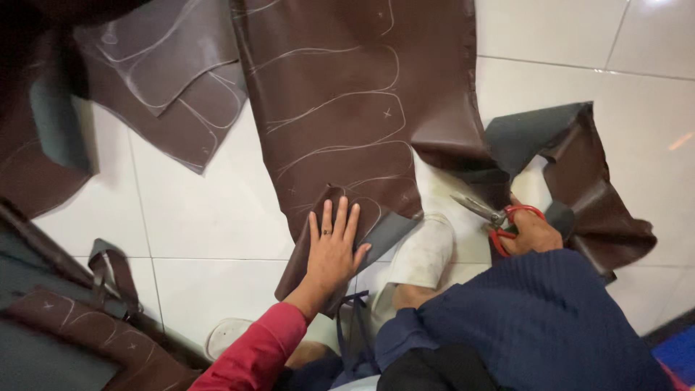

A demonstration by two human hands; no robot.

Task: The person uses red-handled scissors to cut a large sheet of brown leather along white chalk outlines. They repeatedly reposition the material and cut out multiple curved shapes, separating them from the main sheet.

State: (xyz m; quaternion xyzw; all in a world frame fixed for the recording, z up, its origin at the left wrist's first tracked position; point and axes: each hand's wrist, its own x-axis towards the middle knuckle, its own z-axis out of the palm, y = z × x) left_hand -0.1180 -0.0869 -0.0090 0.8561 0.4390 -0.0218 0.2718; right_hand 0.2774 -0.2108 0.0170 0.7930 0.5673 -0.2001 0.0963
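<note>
A large sheet of dark brown leather-like material (347, 94) with chalk outlines lies on the white tiled floor. My left hand (333, 250) presses flat, fingers apart, on its near folded edge, a ring on one finger. My right hand (532, 233) grips red-handled scissors (492, 216), blades pointing left toward the sheet's right edge. To the right of that hand, the brown material curls up with its grey underside (532, 134) showing.
A second brown piece with chalk outlines (170, 80) lies at the upper left. More brown and grey pieces and a strap (112, 279) sit at the lower left. My white shoe (423, 253) rests between my hands; another shoe (228, 334) is near my left arm.
</note>
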